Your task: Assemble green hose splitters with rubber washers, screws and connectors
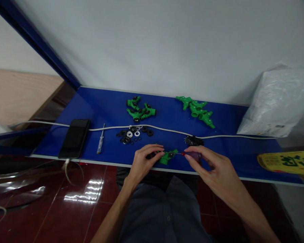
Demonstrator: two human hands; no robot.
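A blue surface [233, 155] is crossed by a pale cable [111, 128]. Its right end is occupied by a plastic-wrapped package [273, 101], with a yellow container [281, 162] placed nearer the front edge. The right hand [205, 158] and left hand [148, 157] are both closed in fingertip grips. A phone [74, 139] is laid at left. Plain green fittings [197, 106] are grouped at the back, left of the package; black-trimmed green fittings [136, 113] are gathered further left. Near the front edge, one green fitting [163, 159] is pinched by the left hand. A screwdriver [183, 153] is held by the right, its shaft pointed across that fitting. Small washers [133, 129] are scattered behind.
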